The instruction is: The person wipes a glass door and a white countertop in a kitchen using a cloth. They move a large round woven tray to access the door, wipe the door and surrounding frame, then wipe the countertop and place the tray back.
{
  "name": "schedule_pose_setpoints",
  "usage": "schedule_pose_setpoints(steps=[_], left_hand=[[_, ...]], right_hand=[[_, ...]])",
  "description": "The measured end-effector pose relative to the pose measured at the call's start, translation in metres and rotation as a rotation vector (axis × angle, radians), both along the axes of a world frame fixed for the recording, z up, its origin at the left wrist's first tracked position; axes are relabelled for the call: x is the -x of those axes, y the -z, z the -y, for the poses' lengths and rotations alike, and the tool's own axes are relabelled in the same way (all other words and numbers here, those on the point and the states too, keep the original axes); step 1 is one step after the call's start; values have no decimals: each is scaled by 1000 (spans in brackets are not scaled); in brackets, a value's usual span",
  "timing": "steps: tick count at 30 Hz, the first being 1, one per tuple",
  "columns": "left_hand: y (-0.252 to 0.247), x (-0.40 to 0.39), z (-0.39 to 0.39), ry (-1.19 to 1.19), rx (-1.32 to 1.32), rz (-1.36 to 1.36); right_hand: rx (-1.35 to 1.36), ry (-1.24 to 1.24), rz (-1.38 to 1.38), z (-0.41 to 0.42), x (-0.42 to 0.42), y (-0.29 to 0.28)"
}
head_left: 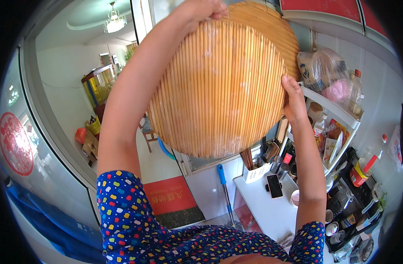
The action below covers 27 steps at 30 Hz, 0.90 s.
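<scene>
A round tray of straw-coloured stalks is raised upright in front of me and fills the middle of the view. At its top edge is my left hand, its fingers closed around a thin string or loop on the rim. My right hand grips the right edge, the thumb on the near face and the other fingers mostly hidden behind. A second round tray of stalks is visible behind the first, upright against the wall and partly covered by it.
To the right, a white shelf rack carries bags and bottles. Below are a white counter with a smartphone, a cup and a white utensil basket. A blue-handled pole stands by the wall. A doorway with a red mat lies left.
</scene>
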<state>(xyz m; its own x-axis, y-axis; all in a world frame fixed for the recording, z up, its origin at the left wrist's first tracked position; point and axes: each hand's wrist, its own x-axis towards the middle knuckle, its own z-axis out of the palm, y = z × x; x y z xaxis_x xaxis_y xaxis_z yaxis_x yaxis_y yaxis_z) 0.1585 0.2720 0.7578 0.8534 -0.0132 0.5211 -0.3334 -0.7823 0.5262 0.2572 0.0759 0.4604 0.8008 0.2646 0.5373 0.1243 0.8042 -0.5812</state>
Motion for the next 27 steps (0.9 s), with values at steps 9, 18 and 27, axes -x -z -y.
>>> schedule_pose_setpoints(steps=[9, 18, 27], left_hand=[[-121, -89, -1, -427, -611, 278], [-148, -163, -71, -585, -986, 744], [-103, -100, -17, -688, -634, 631]], right_hand=[[15, 74, -6, -16, -33, -24], [-76, 158, -25, -17, -50, -64], [-71, 128, -56, -25, -56, -76]])
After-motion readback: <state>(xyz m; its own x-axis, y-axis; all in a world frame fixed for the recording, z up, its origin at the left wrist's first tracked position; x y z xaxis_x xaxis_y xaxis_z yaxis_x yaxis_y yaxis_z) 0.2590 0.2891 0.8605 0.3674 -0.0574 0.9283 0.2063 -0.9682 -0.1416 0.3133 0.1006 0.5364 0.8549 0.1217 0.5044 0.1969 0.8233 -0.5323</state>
